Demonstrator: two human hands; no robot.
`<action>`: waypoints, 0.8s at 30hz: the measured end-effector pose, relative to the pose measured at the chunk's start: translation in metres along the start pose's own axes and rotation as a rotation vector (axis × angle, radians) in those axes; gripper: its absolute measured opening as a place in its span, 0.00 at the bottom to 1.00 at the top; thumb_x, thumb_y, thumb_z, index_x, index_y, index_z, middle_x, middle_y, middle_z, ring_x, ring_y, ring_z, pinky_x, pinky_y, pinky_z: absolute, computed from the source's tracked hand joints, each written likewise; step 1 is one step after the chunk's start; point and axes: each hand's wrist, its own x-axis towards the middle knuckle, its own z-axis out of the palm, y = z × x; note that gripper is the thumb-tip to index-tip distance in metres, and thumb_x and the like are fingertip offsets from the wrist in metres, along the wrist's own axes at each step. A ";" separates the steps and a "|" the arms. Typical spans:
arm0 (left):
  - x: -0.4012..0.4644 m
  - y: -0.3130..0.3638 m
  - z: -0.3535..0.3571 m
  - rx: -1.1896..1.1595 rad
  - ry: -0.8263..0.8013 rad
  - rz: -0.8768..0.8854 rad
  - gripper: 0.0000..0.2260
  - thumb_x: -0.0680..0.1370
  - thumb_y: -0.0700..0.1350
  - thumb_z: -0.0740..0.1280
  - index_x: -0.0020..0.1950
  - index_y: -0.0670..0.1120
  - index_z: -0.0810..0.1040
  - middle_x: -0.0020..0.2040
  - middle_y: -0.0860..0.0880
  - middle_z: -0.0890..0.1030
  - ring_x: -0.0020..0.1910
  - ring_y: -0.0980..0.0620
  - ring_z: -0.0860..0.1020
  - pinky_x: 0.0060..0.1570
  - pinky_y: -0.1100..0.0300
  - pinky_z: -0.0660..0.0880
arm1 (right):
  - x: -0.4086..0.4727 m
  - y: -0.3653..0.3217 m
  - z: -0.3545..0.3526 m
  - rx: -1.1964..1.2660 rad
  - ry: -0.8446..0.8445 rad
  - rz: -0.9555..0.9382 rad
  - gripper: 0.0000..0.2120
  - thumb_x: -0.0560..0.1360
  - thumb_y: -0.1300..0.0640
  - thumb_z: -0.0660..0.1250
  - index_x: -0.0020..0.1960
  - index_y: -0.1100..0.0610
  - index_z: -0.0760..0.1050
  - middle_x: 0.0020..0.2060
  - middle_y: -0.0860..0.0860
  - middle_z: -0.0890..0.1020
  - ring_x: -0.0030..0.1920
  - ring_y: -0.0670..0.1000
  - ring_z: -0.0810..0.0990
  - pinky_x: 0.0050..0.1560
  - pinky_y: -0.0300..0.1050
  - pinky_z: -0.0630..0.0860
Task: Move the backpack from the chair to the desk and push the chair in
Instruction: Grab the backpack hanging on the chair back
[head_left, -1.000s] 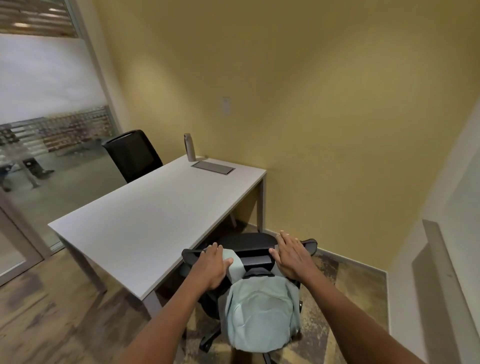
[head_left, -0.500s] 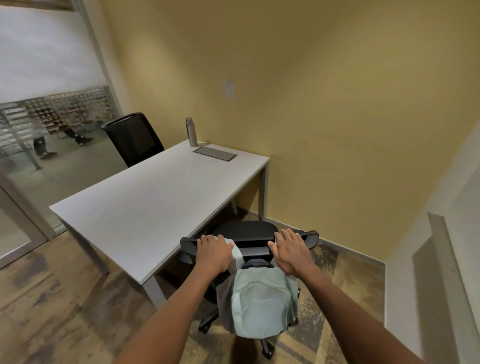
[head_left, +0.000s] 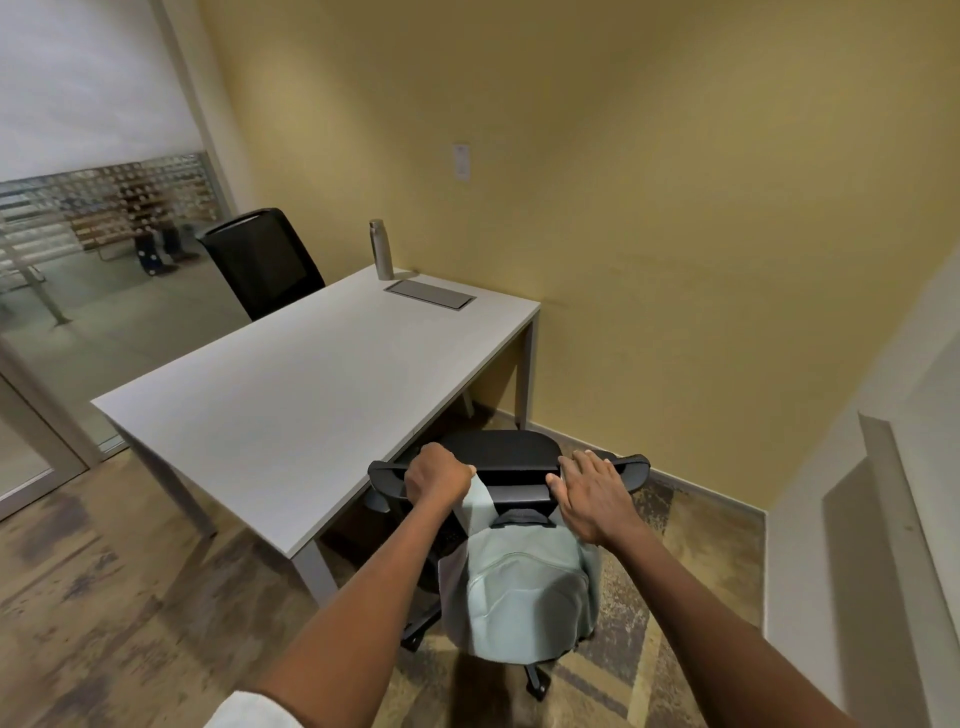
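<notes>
A pale green backpack (head_left: 524, 587) hangs by its straps over the back of a black office chair (head_left: 498, 452), facing me. The chair stands at the near right corner of the white desk (head_left: 311, 395), with its seat hidden behind the backrest. My left hand (head_left: 439, 475) is closed in a fist around the left strap at the top of the backrest. My right hand (head_left: 592, 496) lies flat over the top right of the backrest, fingers stretched out and thumb apart; the right strap is hidden under it.
A metal bottle (head_left: 383, 249) and a flat grey panel (head_left: 431, 294) sit at the desk's far end by the yellow wall. A second black chair (head_left: 265, 260) stands beyond the desk, near a glass wall (head_left: 78, 260). A white ledge (head_left: 893, 493) runs along the right.
My left hand has tightened from a loose hold into a fist on the strap. The right hand has stayed in place. My view has shifted slightly.
</notes>
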 end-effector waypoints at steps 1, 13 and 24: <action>0.003 -0.001 -0.003 -0.036 -0.012 -0.023 0.15 0.75 0.51 0.73 0.57 0.45 0.81 0.56 0.45 0.82 0.54 0.43 0.80 0.45 0.56 0.74 | 0.000 0.001 0.001 0.004 -0.002 0.000 0.27 0.82 0.41 0.45 0.69 0.56 0.69 0.66 0.55 0.74 0.69 0.55 0.68 0.72 0.54 0.63; 0.021 -0.023 -0.036 -0.644 -0.190 -0.165 0.18 0.73 0.29 0.66 0.63 0.34 0.77 0.46 0.45 0.78 0.39 0.49 0.75 0.33 0.60 0.75 | 0.001 0.005 0.004 0.035 -0.020 0.012 0.26 0.82 0.42 0.46 0.72 0.55 0.68 0.70 0.53 0.72 0.73 0.54 0.65 0.75 0.56 0.59; 0.022 -0.034 -0.059 -0.990 -0.232 -0.322 0.14 0.70 0.32 0.71 0.54 0.44 0.81 0.57 0.43 0.76 0.50 0.44 0.77 0.46 0.52 0.78 | 0.004 0.007 0.003 0.027 0.007 -0.004 0.26 0.82 0.42 0.46 0.68 0.54 0.70 0.66 0.52 0.75 0.69 0.53 0.69 0.71 0.55 0.64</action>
